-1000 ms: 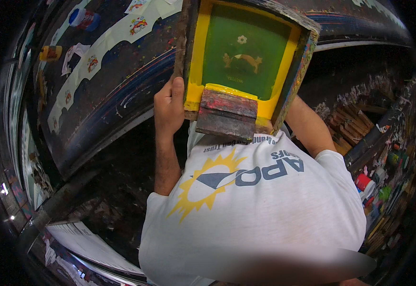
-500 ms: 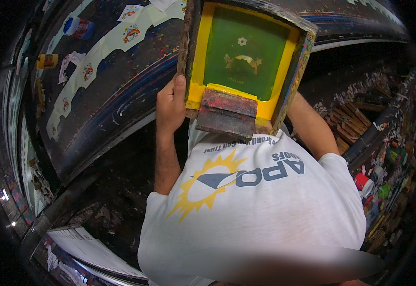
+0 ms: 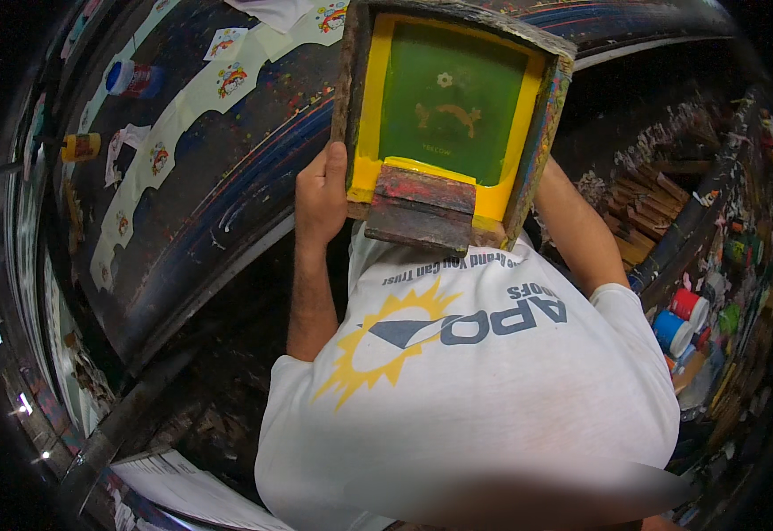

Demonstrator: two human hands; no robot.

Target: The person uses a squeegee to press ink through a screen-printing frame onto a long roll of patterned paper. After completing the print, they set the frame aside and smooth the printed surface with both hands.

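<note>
A wooden screen-printing frame [image 3: 340, 106] is held up in front of my chest, tilted toward me. Its green mesh [image 3: 457, 88] carries a small flower and other open shapes, bordered by yellow ink. A stained wooden squeegee [image 3: 422, 208] rests inside at the near end, with wet yellow ink along its far edge. My left hand [image 3: 323, 190] grips the frame's left side, thumb on top of the rail. My right forearm [image 3: 581, 226] passes behind the frame's right side, which hides the right hand and its fingers.
On the left, a dark ink-spattered table [image 3: 253, 133] bears a curved row of pale pieces [image 3: 187, 111] with colourful prints. A blue-and-white tub [image 3: 132, 80] and a yellow tub [image 3: 81, 147] stand there. Red [image 3: 689, 307] and blue [image 3: 671, 333] tubs sit right, near wood scraps [image 3: 647, 212].
The frame tilts slightly differently; light no longer shows through its open shapes. My view has shifted a little, bringing the blue tub at right into sight. The left hand keeps its grip.
</note>
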